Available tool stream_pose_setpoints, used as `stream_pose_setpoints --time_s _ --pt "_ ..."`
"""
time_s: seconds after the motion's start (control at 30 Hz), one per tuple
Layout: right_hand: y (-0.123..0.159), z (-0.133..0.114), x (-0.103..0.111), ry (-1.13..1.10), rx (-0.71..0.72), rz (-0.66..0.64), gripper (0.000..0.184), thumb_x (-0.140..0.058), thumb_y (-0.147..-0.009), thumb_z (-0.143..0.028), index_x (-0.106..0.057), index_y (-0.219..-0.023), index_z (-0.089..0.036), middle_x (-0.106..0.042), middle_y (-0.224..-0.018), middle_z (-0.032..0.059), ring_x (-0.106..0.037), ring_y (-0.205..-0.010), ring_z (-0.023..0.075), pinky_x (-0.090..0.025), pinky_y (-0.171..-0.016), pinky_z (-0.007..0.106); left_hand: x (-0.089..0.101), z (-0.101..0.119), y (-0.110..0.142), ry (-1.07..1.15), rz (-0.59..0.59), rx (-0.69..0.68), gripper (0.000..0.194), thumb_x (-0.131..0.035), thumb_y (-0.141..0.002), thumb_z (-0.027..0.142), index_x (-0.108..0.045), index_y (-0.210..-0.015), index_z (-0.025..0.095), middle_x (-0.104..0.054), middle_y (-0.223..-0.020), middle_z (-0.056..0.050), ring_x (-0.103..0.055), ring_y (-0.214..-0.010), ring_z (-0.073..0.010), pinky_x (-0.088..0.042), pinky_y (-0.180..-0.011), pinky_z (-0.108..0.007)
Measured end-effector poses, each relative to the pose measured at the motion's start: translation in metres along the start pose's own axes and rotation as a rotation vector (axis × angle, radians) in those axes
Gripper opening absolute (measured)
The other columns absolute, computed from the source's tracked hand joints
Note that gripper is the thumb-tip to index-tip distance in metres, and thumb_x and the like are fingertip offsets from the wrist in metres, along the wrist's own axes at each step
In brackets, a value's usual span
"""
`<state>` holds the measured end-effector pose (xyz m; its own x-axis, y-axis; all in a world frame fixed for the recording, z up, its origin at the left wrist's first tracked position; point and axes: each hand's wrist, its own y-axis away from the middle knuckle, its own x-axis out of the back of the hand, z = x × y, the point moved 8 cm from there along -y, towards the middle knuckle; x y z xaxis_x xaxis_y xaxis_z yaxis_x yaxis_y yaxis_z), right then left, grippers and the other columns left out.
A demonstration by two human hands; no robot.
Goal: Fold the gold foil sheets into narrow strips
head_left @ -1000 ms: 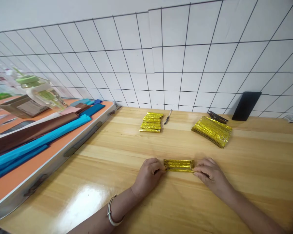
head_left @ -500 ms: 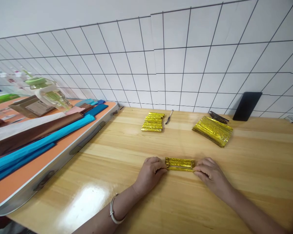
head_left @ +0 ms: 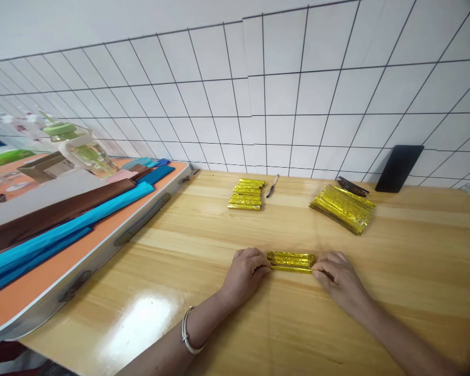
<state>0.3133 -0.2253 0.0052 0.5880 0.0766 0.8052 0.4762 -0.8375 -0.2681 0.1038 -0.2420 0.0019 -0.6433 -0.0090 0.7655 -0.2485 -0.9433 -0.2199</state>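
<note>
A sheet of gold foil paper (head_left: 290,260) lies on the wooden table, its near edge folded into a narrow strip. At the left end, the fingers of my left hand (head_left: 247,272) pinch the strip; a silver bangle circles that wrist. My right hand (head_left: 337,271) pinches the right end between thumb and fingers. Farther back sit several folded gold foil strips (head_left: 246,195) in a row. To their right rests a stack of flat gold foil sheets (head_left: 344,208).
A pen (head_left: 272,186) lies beside the folded strips. Behind the stack are a dark hair clip (head_left: 352,186) and a black phone (head_left: 399,168) leaning on the tiled wall. At left, an orange-topped table (head_left: 102,225) bears coloured paper rolls, a box and a green-lidded bottle (head_left: 82,146).
The near edge of the foil has turned up slightly, narrowing the gap to the rest of the sheet. Both hands keep their pinch. The view has shifted a little.
</note>
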Motion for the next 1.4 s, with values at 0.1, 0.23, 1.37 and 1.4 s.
stream_pose_setpoints --time_s 0.1,0.23,1.37,1.4 --pt "0.000 0.001 0.001 0.013 -0.017 0.042 0.017 -0.050 -0.081 -0.023 -0.061 -0.068 -0.023 -0.062 -0.082 0.0031 -0.053 -0.081 0.0197 -0.040 -0.072 0.034 0.000 0.002 -0.001 -0.047 0.004 0.030 0.012 -0.054 -0.084 0.024 -0.064 -0.079 0.021 -0.062 -0.086 -0.003 -0.055 -0.088 -0.0176 -0.037 -0.084 -0.032" --pt "0.000 0.001 0.002 0.049 -0.040 0.081 0.016 -0.051 -0.078 -0.021 -0.059 -0.064 -0.022 -0.061 -0.081 0.0032 -0.053 -0.081 0.0197 -0.040 -0.073 0.034 -0.001 0.008 -0.002 -0.102 -0.001 0.047 0.017 -0.048 -0.087 0.024 -0.061 -0.076 0.020 -0.059 -0.086 -0.003 -0.052 -0.086 -0.0172 -0.036 -0.083 -0.033" --pt "-0.007 0.006 -0.004 0.163 -0.091 0.056 0.011 -0.054 -0.068 -0.017 -0.050 -0.059 -0.021 -0.056 -0.073 0.0026 -0.048 -0.074 0.0190 -0.035 -0.069 0.032 -0.004 0.014 -0.002 -0.221 0.026 0.089 0.007 -0.051 -0.075 0.016 -0.049 -0.068 0.019 -0.052 -0.078 -0.001 -0.048 -0.080 -0.0166 -0.034 -0.077 -0.030" --pt "-0.006 0.006 -0.005 0.164 -0.093 0.053 0.011 -0.054 -0.068 -0.017 -0.050 -0.059 -0.021 -0.056 -0.073 0.0025 -0.048 -0.074 0.0189 -0.035 -0.068 0.032 -0.004 0.014 -0.002 -0.223 0.027 0.089 0.007 -0.051 -0.075 0.016 -0.049 -0.068 0.019 -0.052 -0.078 -0.001 -0.048 -0.080 -0.0167 -0.034 -0.077 -0.030"
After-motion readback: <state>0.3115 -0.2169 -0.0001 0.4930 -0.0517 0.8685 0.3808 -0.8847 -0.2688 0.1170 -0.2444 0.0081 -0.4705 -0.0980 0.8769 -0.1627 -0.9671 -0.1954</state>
